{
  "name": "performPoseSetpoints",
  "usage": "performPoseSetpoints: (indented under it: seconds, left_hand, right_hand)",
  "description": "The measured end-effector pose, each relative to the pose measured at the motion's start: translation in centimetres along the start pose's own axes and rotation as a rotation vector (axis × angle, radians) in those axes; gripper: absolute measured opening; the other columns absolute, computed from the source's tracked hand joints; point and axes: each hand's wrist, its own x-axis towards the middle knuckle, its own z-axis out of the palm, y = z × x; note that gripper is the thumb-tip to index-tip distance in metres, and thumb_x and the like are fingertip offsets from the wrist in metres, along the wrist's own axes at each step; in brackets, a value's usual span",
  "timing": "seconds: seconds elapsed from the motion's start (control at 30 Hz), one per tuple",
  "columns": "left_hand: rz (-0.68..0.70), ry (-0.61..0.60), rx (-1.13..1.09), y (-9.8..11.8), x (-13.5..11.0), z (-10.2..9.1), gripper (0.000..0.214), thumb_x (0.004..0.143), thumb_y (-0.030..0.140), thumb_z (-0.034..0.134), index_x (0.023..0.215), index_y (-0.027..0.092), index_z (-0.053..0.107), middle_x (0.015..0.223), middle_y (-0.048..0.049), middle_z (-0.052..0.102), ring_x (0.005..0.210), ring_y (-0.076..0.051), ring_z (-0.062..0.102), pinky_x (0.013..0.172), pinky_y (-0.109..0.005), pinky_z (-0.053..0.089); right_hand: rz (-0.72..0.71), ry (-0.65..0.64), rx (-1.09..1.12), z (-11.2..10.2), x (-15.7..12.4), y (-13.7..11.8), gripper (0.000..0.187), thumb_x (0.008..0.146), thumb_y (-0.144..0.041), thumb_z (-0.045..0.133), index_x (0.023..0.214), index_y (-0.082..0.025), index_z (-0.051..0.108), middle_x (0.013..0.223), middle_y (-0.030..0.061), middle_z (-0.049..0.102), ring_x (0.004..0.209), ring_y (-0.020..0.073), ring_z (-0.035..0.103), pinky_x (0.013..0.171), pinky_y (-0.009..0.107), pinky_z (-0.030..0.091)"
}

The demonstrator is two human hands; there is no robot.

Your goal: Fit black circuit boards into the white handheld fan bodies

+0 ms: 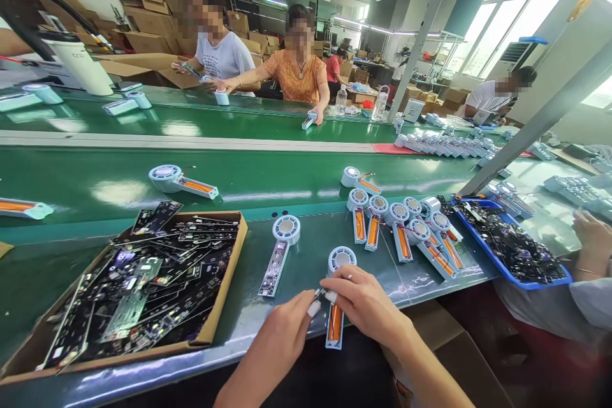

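Observation:
In front of me at the table's edge lies a light-blue handheld fan (342, 257), its round head away from me and an orange battery (335, 325) in its open handle. Over that handle my left hand (285, 325) and my right hand (370, 306) meet with pinched fingers. A small dark and metallic bit shows between the fingertips, too small and covered to name. White covers wrap some fingertips. Left of my hands lies another fan (285, 229), with a black circuit board (274, 268) in its handle.
A cardboard tray (224, 274) of circuit boards stands left; a blue tray (516, 280) of dark boards stands right. Several open fans (399, 213) cluster between. Fans lie on the green conveyor (268, 166). A metal post (526, 121) rises at right. Co-workers sit opposite and at right.

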Motion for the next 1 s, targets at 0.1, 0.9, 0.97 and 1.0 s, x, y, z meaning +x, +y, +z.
performPoseSetpoints:
  seconds: [0.1, 0.9, 0.97, 1.0]
  left_hand:
    - [-0.017, -0.061, 0.011, 0.3, 0.0, -0.4, 0.031, 0.098, 0.021, 0.028, 0.089, 0.025, 0.058, 0.079, -0.0016, 0.07, 0.07, -0.02, 0.067, 0.062, -0.027, 0.044]
    - [-0.352, 0.259, -0.482, 0.3, -2.6, 3.3, 0.037, 0.094, 0.053, 0.046, 0.102, 0.022, 0.064, 0.07, -0.0024, 0.069, 0.056, -0.019, 0.06, 0.058, -0.029, 0.051]
    - [-0.386, 0.232, -0.511, 0.6, -2.6, 3.2, 0.04, 0.093, 0.056, 0.047, 0.1, 0.021, 0.065, 0.065, -0.0011, 0.065, 0.055, -0.018, 0.057, 0.055, -0.027, 0.047]
    - [-0.405, 0.236, -0.515, 0.7, -2.6, 3.2, 0.04, 0.093, 0.056, 0.047, 0.1, 0.021, 0.064, 0.066, -0.0013, 0.066, 0.056, -0.017, 0.057, 0.054, -0.027, 0.046]
  right_hand:
    - [-0.029, -0.033, 0.017, -0.4, -0.1, 0.1, 0.026, 0.097, -0.009, 0.048, 0.107, -0.022, 0.068, 0.098, 0.005, 0.067, 0.089, 0.018, 0.063, 0.078, 0.027, 0.051]
    - [0.533, 0.336, 1.15, 1.7, -1.8, -0.5, 0.027, 0.086, -0.04, 0.075, 0.097, -0.022, 0.059, 0.096, 0.0082, 0.076, 0.081, 0.0205, 0.075, 0.078, 0.038, 0.062]
    - [0.503, 0.365, 1.101, 1.7, -1.8, -0.7, 0.022, 0.086, -0.039, 0.075, 0.088, -0.02, 0.065, 0.099, 0.009, 0.075, 0.079, 0.0193, 0.073, 0.076, 0.035, 0.062]
    - [0.467, 0.375, 1.044, 1.6, -1.8, -0.7, 0.018, 0.088, -0.038, 0.073, 0.087, -0.02, 0.068, 0.101, 0.0088, 0.075, 0.078, 0.0184, 0.073, 0.075, 0.033, 0.062]
